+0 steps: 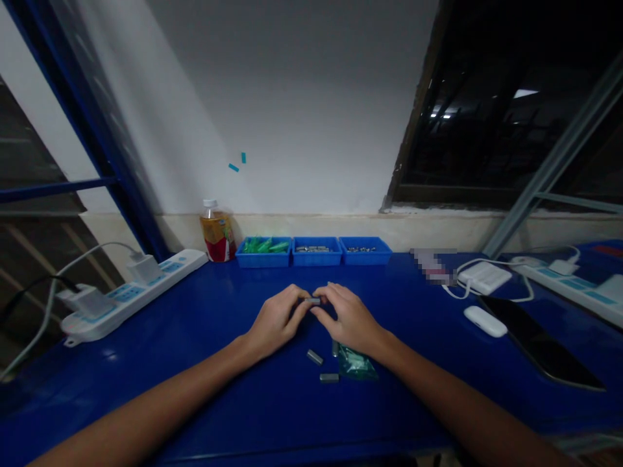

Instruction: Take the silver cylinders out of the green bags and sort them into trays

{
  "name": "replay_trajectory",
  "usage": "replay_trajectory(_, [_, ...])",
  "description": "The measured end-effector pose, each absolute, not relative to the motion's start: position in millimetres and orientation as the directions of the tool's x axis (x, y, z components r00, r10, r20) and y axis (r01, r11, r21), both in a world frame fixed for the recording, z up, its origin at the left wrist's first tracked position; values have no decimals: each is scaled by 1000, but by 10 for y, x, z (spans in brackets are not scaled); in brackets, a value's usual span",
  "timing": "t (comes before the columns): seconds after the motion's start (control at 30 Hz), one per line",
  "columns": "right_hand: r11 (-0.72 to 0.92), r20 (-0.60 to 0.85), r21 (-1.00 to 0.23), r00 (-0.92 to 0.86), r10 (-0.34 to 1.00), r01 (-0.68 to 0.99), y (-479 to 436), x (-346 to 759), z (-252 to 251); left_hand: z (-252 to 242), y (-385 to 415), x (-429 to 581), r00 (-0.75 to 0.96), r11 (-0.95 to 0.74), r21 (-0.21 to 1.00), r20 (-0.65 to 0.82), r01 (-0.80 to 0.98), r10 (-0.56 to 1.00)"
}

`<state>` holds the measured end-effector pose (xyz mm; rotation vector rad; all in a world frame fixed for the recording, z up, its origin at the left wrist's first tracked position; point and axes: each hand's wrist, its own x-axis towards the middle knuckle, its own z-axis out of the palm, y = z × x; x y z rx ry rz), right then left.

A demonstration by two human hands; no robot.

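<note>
Between my two hands, a small grey metal piece (pixel 314 301) is pinched at both ends, held just above the blue table. My left hand (pixel 280 318) grips its left end with thumb and fingers, and my right hand (pixel 348 316) has the right end. Below them on the table lie two similar metal pieces, one tilted (pixel 315 357) and one level (pixel 329 377). Another metal piece (pixel 335 349) stands out partly from under my right hand, beside a green plastic bag (pixel 357 363) with pale contents.
Along the wall sit three blue trays: green packets (pixel 264 261), metal pieces (pixel 317 259), small metal parts (pixel 366 257). A bottle (pixel 217 235) stands left of them. Power strips (pixel 141 292) flank both sides; a white case (pixel 485 322) and phone (pixel 540 340) lie right.
</note>
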<state>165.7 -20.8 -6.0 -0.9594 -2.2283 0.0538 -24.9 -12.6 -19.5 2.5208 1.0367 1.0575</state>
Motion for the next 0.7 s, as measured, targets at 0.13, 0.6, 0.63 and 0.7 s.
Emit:
replay_trajectory(0.13, [712,561,-180,-524,641,679,-209,1628,-22,-192,-49,-257,499,-705,461,500,539,708])
replay_trajectory(0.6, [466,293,-119,-418,860,877,1224,1723,464,93,-362,-326,808,-766,433,129,475,575])
replay_trajectory(0.63, [450,264,-110,-411,873,886,1374,1715,483,104,-370,-326,832,-786,420,119,453,542])
replay_trajectory(0.7, [446,217,-108,-417,883,889,1597,1672,478,103,-360,-328,843,-801,400,115,445,526])
